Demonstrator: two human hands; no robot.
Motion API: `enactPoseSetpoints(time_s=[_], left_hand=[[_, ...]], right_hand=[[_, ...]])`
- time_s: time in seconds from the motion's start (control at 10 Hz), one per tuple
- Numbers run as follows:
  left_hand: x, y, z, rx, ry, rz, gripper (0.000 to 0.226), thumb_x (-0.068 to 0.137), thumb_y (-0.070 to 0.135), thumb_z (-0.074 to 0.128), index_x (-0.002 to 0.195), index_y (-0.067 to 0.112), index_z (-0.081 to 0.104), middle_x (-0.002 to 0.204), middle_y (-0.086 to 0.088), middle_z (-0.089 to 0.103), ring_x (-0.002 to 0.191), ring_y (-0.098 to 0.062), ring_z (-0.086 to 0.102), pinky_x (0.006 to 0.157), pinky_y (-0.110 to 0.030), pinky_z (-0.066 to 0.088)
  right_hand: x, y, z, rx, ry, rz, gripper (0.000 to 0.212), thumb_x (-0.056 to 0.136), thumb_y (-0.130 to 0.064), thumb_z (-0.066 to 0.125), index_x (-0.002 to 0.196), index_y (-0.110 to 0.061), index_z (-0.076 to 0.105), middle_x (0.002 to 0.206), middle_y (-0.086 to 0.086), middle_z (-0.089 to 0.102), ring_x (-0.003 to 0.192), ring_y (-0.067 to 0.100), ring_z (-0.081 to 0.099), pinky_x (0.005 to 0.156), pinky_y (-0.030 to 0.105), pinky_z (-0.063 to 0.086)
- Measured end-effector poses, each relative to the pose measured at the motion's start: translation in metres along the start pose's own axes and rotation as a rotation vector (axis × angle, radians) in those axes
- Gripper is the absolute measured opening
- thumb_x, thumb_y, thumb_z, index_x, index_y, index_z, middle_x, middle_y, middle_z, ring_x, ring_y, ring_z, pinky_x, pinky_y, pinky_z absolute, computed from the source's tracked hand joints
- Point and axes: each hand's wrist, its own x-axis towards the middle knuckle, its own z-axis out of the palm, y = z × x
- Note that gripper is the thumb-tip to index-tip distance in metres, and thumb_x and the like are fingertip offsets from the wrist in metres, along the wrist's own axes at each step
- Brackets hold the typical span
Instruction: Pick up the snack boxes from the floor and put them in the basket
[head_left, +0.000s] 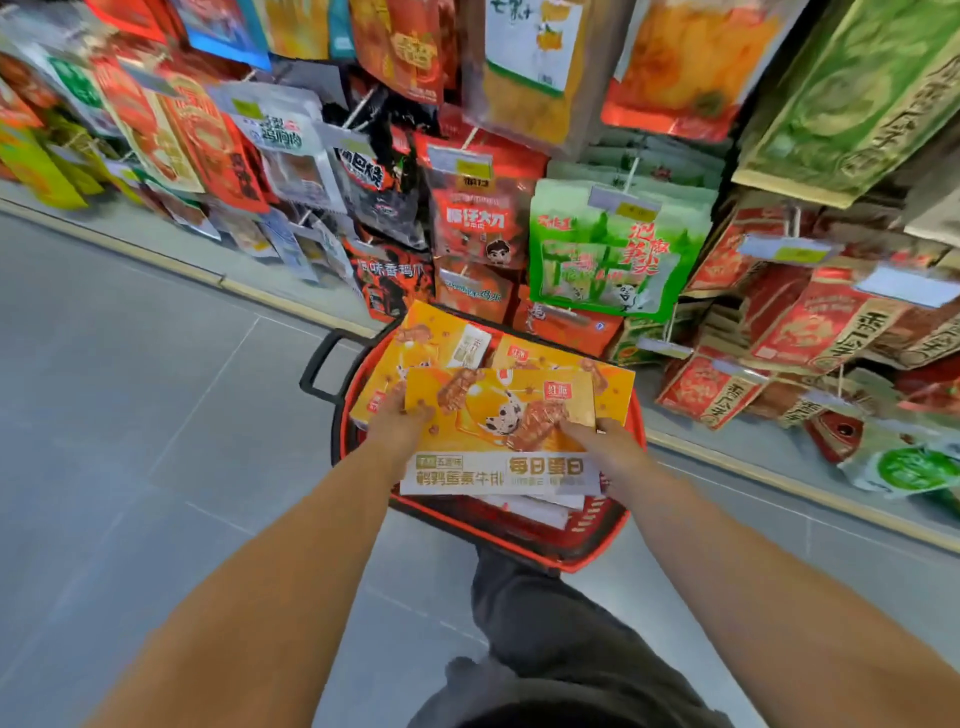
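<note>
- Grey floor tiles fill the view from 6 to 10 o'clock; hanging snack bags crowd a rack from 10 round to 3 o'clock.
- Held over the red basket at centre is an orange snack box. The left hand grips its 9 o'clock edge and the right hand grips its 3 o'clock edge.
- More orange boxes lie in the basket beneath it, toward 12 o'clock.
- At 9 o'clock the basket's black handle juts out over open floor; the rack stands close at 12 and 3 o'clock.
</note>
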Motion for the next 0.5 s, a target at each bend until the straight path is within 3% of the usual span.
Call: enactPoseSetpoints(time_s=[0.1, 0.2, 0.3, 0.4, 0.5], left_hand=[[0.029, 0.027, 0.006, 0.103, -0.015, 0.031, 0.027, 0.098, 0.013, 0.048, 0.125, 0.01, 0.049, 0.102, 0.004, 0.048, 0.076, -0.015, 0.048, 0.073, -0.031, 0.041], [0.064, 0.054, 0.011, 0.134, -0.068, 0.016, 0.061, 0.096, 0.004, 0.044, 0.152, 0.014, 0.019, 0.094, 0.003, 0.043, 0.065, -0.013, 0.037, 0.061, -0.032, 0.035], [0.09, 0.072, 0.012, 0.062, -0.078, 0.0, 0.061, 0.097, 0.006, 0.042, 0.152, 0.019, 0.019, 0.087, 0.004, 0.05, 0.067, -0.013, 0.041, 0.07, -0.041, 0.042], [0.099, 0.084, 0.011, -0.004, -0.126, 0.008, 0.054, 0.098, 0.011, 0.047, 0.149, 0.016, 0.029, 0.131, -0.002, 0.05, 0.091, -0.019, 0.049, 0.085, -0.04, 0.04], [0.101, 0.093, 0.015, 0.005, -0.185, 0.043, 0.051, 0.098, 0.014, 0.05, 0.147, 0.016, 0.035, 0.11, 0.008, 0.051, 0.098, -0.018, 0.044, 0.086, -0.035, 0.038]], right_hand=[[0.015, -0.023, 0.015, -0.002, 0.057, 0.088, 0.074, 0.083, -0.041, 0.067, 0.143, -0.013, 0.034, 0.138, 0.008, 0.048, 0.123, 0.034, 0.05, 0.102, 0.053, 0.043], [0.037, -0.046, 0.026, 0.02, 0.103, 0.129, 0.062, 0.088, -0.034, 0.063, 0.14, -0.014, 0.038, 0.14, 0.006, 0.047, 0.122, 0.032, 0.048, 0.094, 0.047, 0.043], [0.05, -0.062, 0.036, 0.055, 0.148, 0.118, 0.036, 0.089, -0.026, 0.061, 0.122, -0.015, 0.054, 0.127, 0.007, 0.056, 0.105, 0.028, 0.053, 0.085, 0.043, 0.045], [0.051, -0.071, 0.05, 0.121, 0.263, 0.089, 0.044, 0.091, -0.025, 0.059, 0.133, -0.015, 0.048, 0.129, 0.012, 0.053, 0.111, 0.031, 0.051, 0.097, 0.046, 0.045], [0.044, -0.088, 0.069, 0.092, 0.268, 0.049, 0.047, 0.091, -0.021, 0.059, 0.135, -0.014, 0.044, 0.128, 0.015, 0.053, 0.109, 0.032, 0.053, 0.102, 0.049, 0.044]])
